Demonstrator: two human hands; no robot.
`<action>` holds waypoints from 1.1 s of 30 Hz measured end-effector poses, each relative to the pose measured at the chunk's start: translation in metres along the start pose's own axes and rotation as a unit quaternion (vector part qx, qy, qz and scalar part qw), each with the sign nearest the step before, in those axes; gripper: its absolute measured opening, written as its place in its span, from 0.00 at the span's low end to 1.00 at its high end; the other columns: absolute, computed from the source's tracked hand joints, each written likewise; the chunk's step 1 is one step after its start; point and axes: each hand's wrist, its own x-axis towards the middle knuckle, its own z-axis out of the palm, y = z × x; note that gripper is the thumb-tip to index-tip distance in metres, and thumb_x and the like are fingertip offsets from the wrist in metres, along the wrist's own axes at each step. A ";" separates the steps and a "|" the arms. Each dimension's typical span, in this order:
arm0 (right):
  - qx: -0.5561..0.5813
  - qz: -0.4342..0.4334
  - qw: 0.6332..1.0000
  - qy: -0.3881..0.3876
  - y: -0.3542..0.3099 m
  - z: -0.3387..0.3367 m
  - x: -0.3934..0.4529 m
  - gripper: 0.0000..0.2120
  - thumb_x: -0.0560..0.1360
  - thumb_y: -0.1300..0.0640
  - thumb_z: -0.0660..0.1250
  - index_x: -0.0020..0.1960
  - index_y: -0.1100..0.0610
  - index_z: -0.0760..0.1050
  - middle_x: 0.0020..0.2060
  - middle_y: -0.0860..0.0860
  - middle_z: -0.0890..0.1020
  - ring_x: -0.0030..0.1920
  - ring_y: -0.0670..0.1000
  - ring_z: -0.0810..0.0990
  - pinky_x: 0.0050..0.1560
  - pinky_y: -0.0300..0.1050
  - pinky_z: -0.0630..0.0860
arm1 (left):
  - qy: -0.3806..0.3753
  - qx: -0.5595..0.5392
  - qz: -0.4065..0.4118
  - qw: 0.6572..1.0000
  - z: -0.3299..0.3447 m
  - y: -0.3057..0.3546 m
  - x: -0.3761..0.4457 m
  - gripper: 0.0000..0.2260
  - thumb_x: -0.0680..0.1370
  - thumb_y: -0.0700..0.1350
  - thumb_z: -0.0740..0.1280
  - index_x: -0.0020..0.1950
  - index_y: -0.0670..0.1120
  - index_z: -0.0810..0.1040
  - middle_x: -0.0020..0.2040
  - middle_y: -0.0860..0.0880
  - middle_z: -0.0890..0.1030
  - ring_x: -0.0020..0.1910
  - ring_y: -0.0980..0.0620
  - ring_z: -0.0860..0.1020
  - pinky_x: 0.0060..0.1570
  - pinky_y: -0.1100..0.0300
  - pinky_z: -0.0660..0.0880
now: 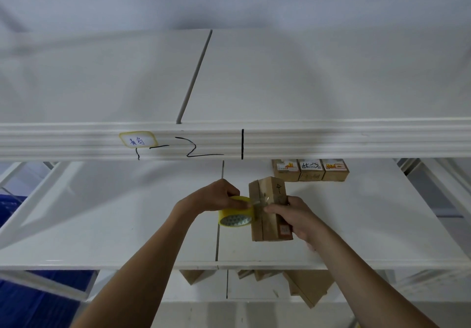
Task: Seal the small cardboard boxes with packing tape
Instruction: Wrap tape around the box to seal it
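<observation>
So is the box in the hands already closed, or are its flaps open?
Closed: the box shows its flaps meeting along a seam, with clear tape stretched across it from the roll.

1. We see the small box as matt brown cardboard, faintly rough.
2. We note the tape roll is glossy yellowish plastic film; the strip across the box shines clear.
3. We find the shelf smooth, white painted metal with a soft sheen.
4. We see three boxes at the back, matt cardboard with paper labels.

Left hand grips tape roll; right hand holds cardboard box.
</observation>
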 end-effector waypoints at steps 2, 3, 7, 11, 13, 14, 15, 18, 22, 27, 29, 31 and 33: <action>0.007 0.005 1.000 -0.007 0.003 0.000 0.000 0.14 0.73 0.58 0.75 0.58 0.57 0.80 0.49 0.55 0.87 0.51 0.55 0.86 0.48 0.49 0.83 | 0.001 0.006 0.004 1.000 0.000 -0.004 0.001 0.21 0.72 0.60 0.75 0.34 0.43 0.78 0.32 0.49 0.74 0.32 0.56 0.73 0.37 0.59 0.69; 0.011 0.007 1.000 -0.008 0.005 0.000 0.001 0.15 0.73 0.59 0.75 0.59 0.58 0.80 0.48 0.55 0.87 0.51 0.55 0.86 0.48 0.50 0.83 | 0.001 0.012 0.007 1.000 0.000 -0.005 0.001 0.22 0.72 0.61 0.74 0.35 0.42 0.79 0.32 0.49 0.74 0.33 0.55 0.73 0.37 0.59 0.70; 0.021 0.007 1.000 -0.019 0.004 -0.003 0.001 0.15 0.73 0.60 0.76 0.59 0.58 0.81 0.48 0.55 0.87 0.51 0.55 0.86 0.49 0.51 0.83 | 0.033 0.079 -0.013 0.996 0.002 -0.017 0.000 0.25 0.69 0.66 0.74 0.37 0.42 0.81 0.33 0.48 0.77 0.34 0.53 0.77 0.36 0.60 0.74; 0.028 0.005 0.999 -0.029 0.005 -0.005 0.002 0.16 0.73 0.61 0.75 0.60 0.59 0.80 0.49 0.56 0.87 0.52 0.56 0.86 0.52 0.53 0.83 | 0.036 0.098 -0.026 0.994 0.008 -0.021 0.001 0.25 0.70 0.67 0.73 0.39 0.43 0.82 0.34 0.49 0.78 0.35 0.55 0.78 0.37 0.62 0.75; 0.037 0.005 0.999 -0.033 0.005 -0.005 0.000 0.15 0.74 0.61 0.75 0.60 0.59 0.80 0.49 0.57 0.87 0.51 0.57 0.86 0.50 0.52 0.83 | 0.041 0.097 -0.030 0.994 0.009 -0.021 0.002 0.27 0.69 0.68 0.73 0.39 0.42 0.82 0.34 0.49 0.77 0.34 0.54 0.77 0.37 0.61 0.75; 0.042 0.004 0.998 -0.037 0.005 -0.005 0.000 0.15 0.74 0.61 0.74 0.60 0.59 0.80 0.49 0.57 0.87 0.51 0.57 0.86 0.49 0.51 0.83 | 0.040 0.099 -0.034 0.994 0.009 -0.021 0.002 0.28 0.69 0.69 0.72 0.39 0.42 0.82 0.34 0.49 0.77 0.34 0.54 0.77 0.37 0.61 0.74; 0.047 0.003 0.998 -0.043 0.006 -0.005 -0.001 0.14 0.74 0.61 0.74 0.60 0.59 0.80 0.49 0.57 0.87 0.51 0.57 0.86 0.48 0.51 0.83 | 0.036 0.104 -0.037 0.993 0.009 -0.020 0.001 0.27 0.69 0.69 0.72 0.38 0.43 0.81 0.34 0.49 0.77 0.34 0.54 0.76 0.37 0.61 0.73; 0.065 0.005 0.996 -0.057 0.006 -0.006 -0.003 0.14 0.75 0.62 0.73 0.60 0.61 0.79 0.50 0.59 0.87 0.52 0.58 0.86 0.48 0.51 0.82 | 0.033 0.118 -0.039 0.992 0.009 -0.016 0.001 0.24 0.70 0.68 0.71 0.35 0.47 0.78 0.33 0.51 0.76 0.34 0.55 0.76 0.35 0.64 0.71; 0.084 0.004 0.993 -0.078 0.004 -0.007 -0.004 0.15 0.77 0.62 0.70 0.63 0.62 0.78 0.54 0.60 0.86 0.55 0.59 0.85 0.48 0.51 0.82 | 0.030 0.121 -0.036 0.992 0.009 -0.012 0.003 0.24 0.70 0.69 0.70 0.34 0.49 0.76 0.34 0.51 0.76 0.35 0.55 0.77 0.34 0.66 0.71; 0.113 -0.007 0.989 -0.092 0.005 -0.011 -0.004 0.16 0.76 0.62 0.70 0.63 0.63 0.78 0.54 0.61 0.85 0.54 0.60 0.85 0.46 0.50 0.82 | 0.008 0.099 -0.025 0.995 0.011 -0.011 0.003 0.25 0.70 0.71 0.69 0.35 0.49 0.78 0.35 0.51 0.79 0.40 0.51 0.82 0.39 0.61 0.76; 0.128 -0.008 0.987 -0.095 0.006 -0.011 -0.005 0.17 0.76 0.60 0.69 0.64 0.63 0.78 0.55 0.61 0.85 0.55 0.60 0.84 0.49 0.53 0.82 | 0.004 0.075 -0.016 0.997 0.012 -0.011 0.003 0.29 0.69 0.72 0.68 0.39 0.45 0.82 0.37 0.49 0.81 0.43 0.49 0.83 0.43 0.57 0.79; 0.141 -0.006 0.985 -0.097 0.007 -0.010 -0.005 0.19 0.77 0.56 0.68 0.66 0.60 0.77 0.57 0.61 0.84 0.57 0.61 0.84 0.53 0.56 0.81 | 0.001 0.038 -0.003 0.999 0.013 -0.012 0.002 0.30 0.67 0.74 0.69 0.43 0.46 0.84 0.40 0.49 0.83 0.45 0.50 0.83 0.48 0.53 0.81; 0.157 0.010 0.983 -0.093 0.007 -0.007 -0.007 0.19 0.77 0.52 0.67 0.66 0.58 0.77 0.57 0.60 0.84 0.57 0.60 0.84 0.54 0.57 0.81 | 0.002 0.002 0.008 1.000 0.013 -0.010 -0.001 0.30 0.66 0.74 0.69 0.44 0.48 0.85 0.41 0.50 0.84 0.45 0.52 0.84 0.49 0.51 0.82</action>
